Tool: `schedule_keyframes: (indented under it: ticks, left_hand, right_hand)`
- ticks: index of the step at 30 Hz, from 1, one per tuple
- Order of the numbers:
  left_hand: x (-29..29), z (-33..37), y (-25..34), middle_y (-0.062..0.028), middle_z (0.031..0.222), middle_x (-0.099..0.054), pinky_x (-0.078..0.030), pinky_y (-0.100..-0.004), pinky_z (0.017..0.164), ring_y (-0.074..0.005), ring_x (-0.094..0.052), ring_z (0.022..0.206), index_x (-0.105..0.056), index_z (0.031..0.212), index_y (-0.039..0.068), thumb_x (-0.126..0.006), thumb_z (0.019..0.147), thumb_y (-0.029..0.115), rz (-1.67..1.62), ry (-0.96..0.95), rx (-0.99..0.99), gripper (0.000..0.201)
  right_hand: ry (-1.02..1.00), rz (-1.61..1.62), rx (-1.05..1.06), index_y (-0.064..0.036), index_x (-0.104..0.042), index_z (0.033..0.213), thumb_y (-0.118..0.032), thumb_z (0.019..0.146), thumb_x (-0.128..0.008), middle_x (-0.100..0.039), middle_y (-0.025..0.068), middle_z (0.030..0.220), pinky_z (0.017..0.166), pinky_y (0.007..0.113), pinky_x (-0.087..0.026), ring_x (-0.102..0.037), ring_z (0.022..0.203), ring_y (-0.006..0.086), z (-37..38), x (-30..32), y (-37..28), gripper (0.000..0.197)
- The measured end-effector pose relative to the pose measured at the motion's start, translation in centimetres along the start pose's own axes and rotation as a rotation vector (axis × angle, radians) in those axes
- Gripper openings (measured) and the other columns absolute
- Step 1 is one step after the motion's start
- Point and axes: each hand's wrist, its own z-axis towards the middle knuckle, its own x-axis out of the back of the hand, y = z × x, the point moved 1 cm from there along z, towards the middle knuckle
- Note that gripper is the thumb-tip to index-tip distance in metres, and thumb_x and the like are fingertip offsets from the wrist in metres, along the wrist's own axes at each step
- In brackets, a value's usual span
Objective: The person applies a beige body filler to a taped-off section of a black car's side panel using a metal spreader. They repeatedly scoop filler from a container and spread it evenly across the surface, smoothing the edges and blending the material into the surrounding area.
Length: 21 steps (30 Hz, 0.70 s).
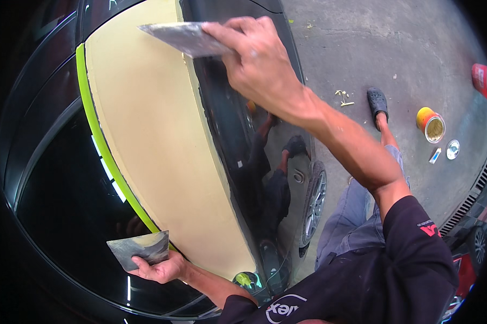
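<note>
Right hand (259,59) pinches a metal spreader (184,38) by its near edge, fingers on top, thumb hidden beneath. Blade lies nearly flat on the far end of the yellow filler (162,140) coating the car panel, likely so it skims rather than digs in.

Left hand (160,268) grips a second spreader (141,248) by its lower edge, fingers curled, plate tilted up and off the surface; it looks smeared grey, probably a palette held ready. It sits at the near end of the filler, just over the green tape (100,140).

Tape borders the filler's window side, presumably masking the dark glass (65,216).

On the floor, well apart right: open can (431,125), lid (453,149), small tube (434,156).
</note>
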Motion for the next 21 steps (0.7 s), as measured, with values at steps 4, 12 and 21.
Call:
schedule_keyframes:
  ticks: [4, 12, 21]
  left_hand:
    - [-0.5, -0.2, 0.5, -0.018, 0.136, -0.058, -0.049, -0.0457, 0.111, -0.0322, -0.057, 0.129, -0.055, 0.135, -0.002, -0.06, 0.096, 0.024, 0.011, 0.002, 0.038, 0.047]
    - [-0.9, -0.3, 0.7, -0.0174, 0.136, -0.058, -0.049, -0.0462, 0.111, -0.032, -0.058, 0.127, -0.055, 0.135, 0.0, -0.061, 0.095, 0.026, 0.03, -0.007, 0.041, 0.048]
    - [-0.1, -0.2, 0.4, -0.0196, 0.136, -0.058, -0.051, -0.0483, 0.11, -0.0337, -0.06, 0.126, -0.055, 0.134, -0.003, -0.061, 0.094, 0.025, 0.026, 0.017, 0.057, 0.049]
  right_hand:
    - [0.054, -0.079, 0.015, -0.013, -0.079, 0.118, -0.008, 0.085, -0.068, -0.071, 0.0171, 0.104, 0.086, 0.045, -0.052, -0.058, 0.095, 0.0339, 2.2, -2.6, 2.3, 0.035]
    - [0.082, -0.104, 0.005, -0.0175, -0.079, 0.119, -0.008, 0.085, -0.067, -0.071, 0.0168, 0.103, 0.084, 0.045, -0.052, -0.058, 0.094, 0.0331, 2.9, -4.0, 2.4, 0.037]
    - [-0.165, 0.001, -0.16, -0.0033, -0.07, 0.132, -0.002, 0.097, -0.057, -0.069, 0.0214, 0.107, 0.094, 0.038, -0.048, -0.054, 0.106, 0.0306, 4.7, -2.2, 0.1, 0.037]
